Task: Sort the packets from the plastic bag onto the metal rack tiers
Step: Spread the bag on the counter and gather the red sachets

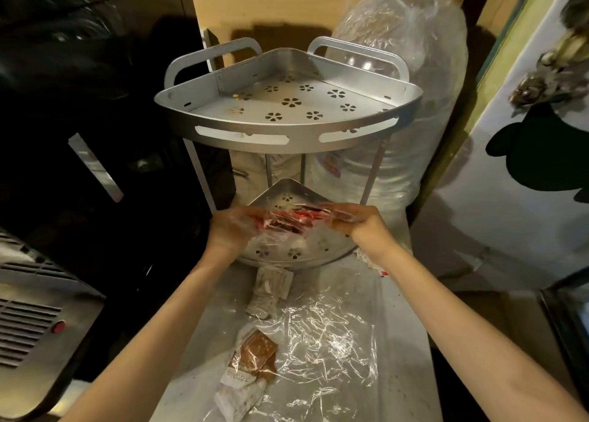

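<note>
Both hands, left (231, 230) and right (352, 221), are pinching a clear-wrapped bundle of red packets (288, 219) over the rack's lower tier (318, 246), and the slick, stretching wrap is risking spilling packets off its edge.

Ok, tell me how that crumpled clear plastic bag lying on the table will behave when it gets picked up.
The clear plastic bag looks thin and heavily creased, so it will probably flop and sag rather than hold shape. It likely weighs almost nothing. Its glossy film may slip through fingers, and the brown packet at its edge could slide out.
</note>
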### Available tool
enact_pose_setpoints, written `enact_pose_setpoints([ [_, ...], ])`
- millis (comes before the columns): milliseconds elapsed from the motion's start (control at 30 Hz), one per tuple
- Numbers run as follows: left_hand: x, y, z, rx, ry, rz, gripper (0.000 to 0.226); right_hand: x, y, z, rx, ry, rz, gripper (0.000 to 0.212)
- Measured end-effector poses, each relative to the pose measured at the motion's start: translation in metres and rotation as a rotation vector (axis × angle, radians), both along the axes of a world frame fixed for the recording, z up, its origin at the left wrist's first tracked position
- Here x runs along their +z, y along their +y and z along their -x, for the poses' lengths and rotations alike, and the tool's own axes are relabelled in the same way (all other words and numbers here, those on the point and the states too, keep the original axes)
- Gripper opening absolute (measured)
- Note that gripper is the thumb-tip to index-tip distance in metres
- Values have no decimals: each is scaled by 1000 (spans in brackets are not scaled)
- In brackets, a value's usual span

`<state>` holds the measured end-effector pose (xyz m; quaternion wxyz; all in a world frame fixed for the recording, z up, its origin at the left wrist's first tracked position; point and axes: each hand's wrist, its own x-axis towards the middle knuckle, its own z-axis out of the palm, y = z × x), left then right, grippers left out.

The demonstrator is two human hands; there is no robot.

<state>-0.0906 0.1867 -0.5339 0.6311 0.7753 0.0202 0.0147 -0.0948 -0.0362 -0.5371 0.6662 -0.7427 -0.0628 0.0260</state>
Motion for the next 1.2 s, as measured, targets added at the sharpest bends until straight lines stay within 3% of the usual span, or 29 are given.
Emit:
enact_pose_setpoints([
  [67,-6,3,-9,23,33,-89,13,-2,-1,-6,-26,79,-6,41],
  [300,-4,11,-14,50,104,99,23,-5,-3,-17,-88,223,109,30],
  [467,6,16,-13,95,183,157,12,-1,-22,-25,-172,158,281,31],
  [567,15,15,-11,175,125,95,21,10,-32,-22,-196,105,320,27],
  [667,22,21,-9,229,49,69,30,22,-39,-21,-225,95,227,16],
  [800,27,23,-3,250,-30,54,29,29,-37,-17,-180,71,86,18],
  [967,35,15,1,314,-157,202,33,36,-34,-15,-243,-45,69,17],
  [1133,43,18,0,304,-221,196,8,46,-31,-18,-280,-154,110,16],
  [1200,46,20,2,288,-246,208,10,49,-32,-18,-298,-197,141,16],
])
